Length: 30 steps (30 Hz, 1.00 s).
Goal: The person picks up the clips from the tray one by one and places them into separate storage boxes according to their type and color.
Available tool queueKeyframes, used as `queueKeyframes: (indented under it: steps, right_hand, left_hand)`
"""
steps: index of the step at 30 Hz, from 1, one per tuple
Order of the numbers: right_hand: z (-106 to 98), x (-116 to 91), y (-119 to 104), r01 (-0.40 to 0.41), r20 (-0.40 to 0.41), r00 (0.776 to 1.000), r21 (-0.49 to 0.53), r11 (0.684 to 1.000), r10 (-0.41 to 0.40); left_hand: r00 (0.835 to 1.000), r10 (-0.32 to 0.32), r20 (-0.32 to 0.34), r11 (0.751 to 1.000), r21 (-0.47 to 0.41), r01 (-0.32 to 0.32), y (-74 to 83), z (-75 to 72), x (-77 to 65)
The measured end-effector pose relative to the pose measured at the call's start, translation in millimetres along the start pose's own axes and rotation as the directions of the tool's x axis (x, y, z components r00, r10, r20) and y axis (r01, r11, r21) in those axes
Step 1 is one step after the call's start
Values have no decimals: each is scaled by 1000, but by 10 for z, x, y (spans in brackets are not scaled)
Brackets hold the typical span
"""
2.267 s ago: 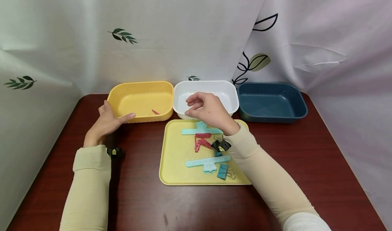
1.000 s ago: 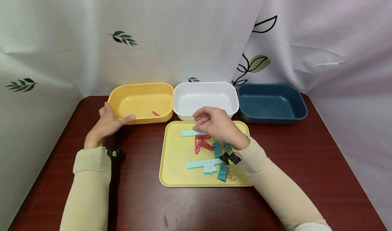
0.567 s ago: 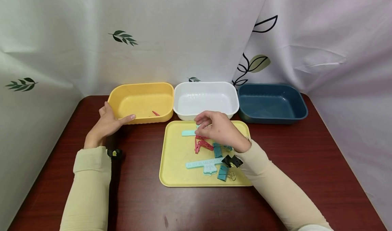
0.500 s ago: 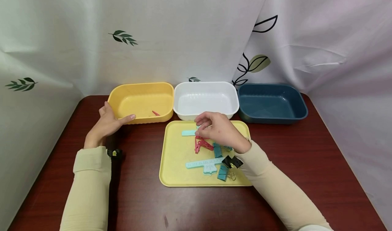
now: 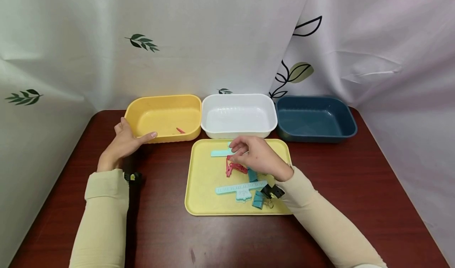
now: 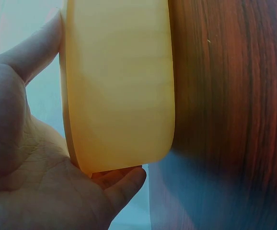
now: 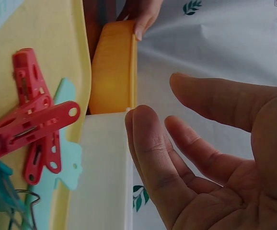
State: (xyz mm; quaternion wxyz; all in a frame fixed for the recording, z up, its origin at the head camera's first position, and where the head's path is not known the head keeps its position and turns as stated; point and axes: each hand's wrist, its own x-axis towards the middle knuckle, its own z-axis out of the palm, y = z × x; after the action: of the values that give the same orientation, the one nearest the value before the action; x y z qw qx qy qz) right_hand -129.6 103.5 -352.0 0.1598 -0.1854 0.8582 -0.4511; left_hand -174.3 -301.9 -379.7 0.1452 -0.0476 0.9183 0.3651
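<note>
My left hand grips the front left corner of the yellow bin. In the left wrist view, the thumb lies at the bin's rim and the fingers bend round its end. Over the yellow tray hovers my right hand, thumb and fingers apart with nothing between them. Just below its fingertips lie several red clothespins, crossed over each other in the right wrist view. A mint clip, partly covered by the hand, sits behind them. Nearer me are a mint ruler clip and a teal binder clip.
A white bin and a dark blue bin continue the row to the right of the yellow one. Inside the yellow bin a red piece shows. Another teal binder clip lies by the right wrist. Patterned curtains stand behind the table.
My right hand has come from over the white bin back toward me, down over the clothespins on the tray. The left hand stays on the yellow bin.
</note>
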Motion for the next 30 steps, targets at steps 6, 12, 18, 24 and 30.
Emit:
queueKeyframes:
  steps: [6,12,18,24,30]
  right_hand:
    - [23,-17,60,-21,22,1000,11,1000,21]
    - [41,-40,122,-46,30,998,8,999,46]
    - [35,-57,178,-72,37,997,-11,997,73]
    - [33,-64,239,-78,36,996,-69,995,80]
    - [40,-79,275,-69,39,996,-129,989,75]
  left_hand:
    - [1000,2,-9,1000,-13,-2,-1,6,4]
    - [1000,-1,-9,1000,-28,1,-4,11,6]
    - [1000,-2,-10,999,-33,2,-5,15,13]
    - [1000,-1,-8,1000,-23,1,-3,9,16]
    - [1000,0,-9,1000,-5,0,4,7,16]
